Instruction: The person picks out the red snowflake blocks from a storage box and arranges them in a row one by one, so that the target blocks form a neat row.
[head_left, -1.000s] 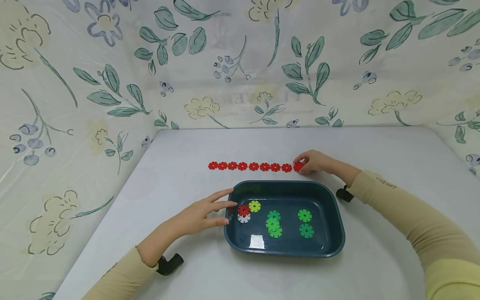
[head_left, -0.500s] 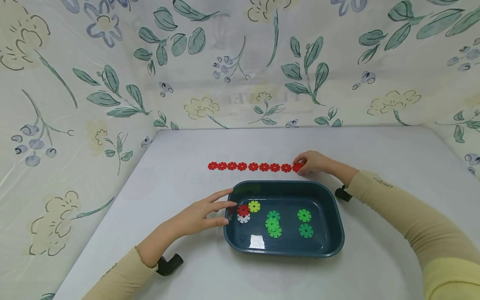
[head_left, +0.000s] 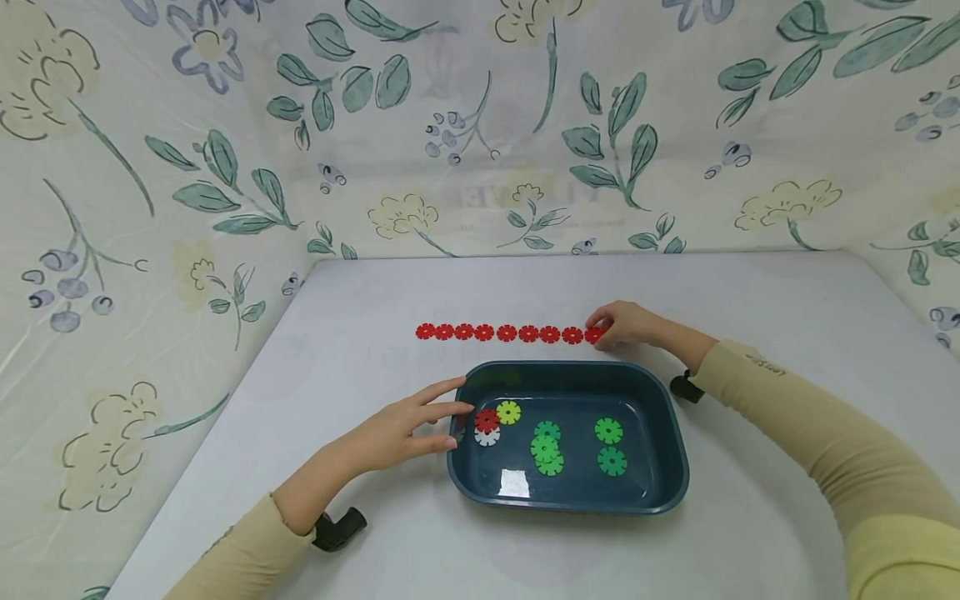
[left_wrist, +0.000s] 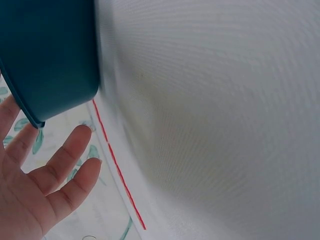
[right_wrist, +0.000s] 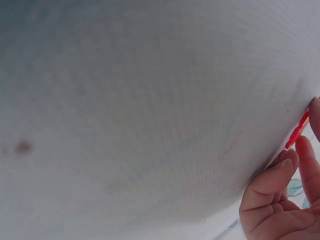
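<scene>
Several notched red plastic discs lie in a straight row on the white table. At the row's right end my right hand pinches the last red disc with its fingertips and thumb. That disc shows edge-on at the fingers in the right wrist view, flat near the table surface; part of it is hidden. My left hand has its fingers spread and rather straight, touching the left rim of a dark teal tub. In the left wrist view its fingers stand beside the tub wall.
Inside the tub lie a red disc partly over a white disc, a yellow disc and several green discs. A flower-patterned sheet hangs behind the table. Small black devices sit at both wrists.
My right hand has nudged the end disc very slightly left, toward its neighbour in the row. The left hand and the tub stay as they were.
</scene>
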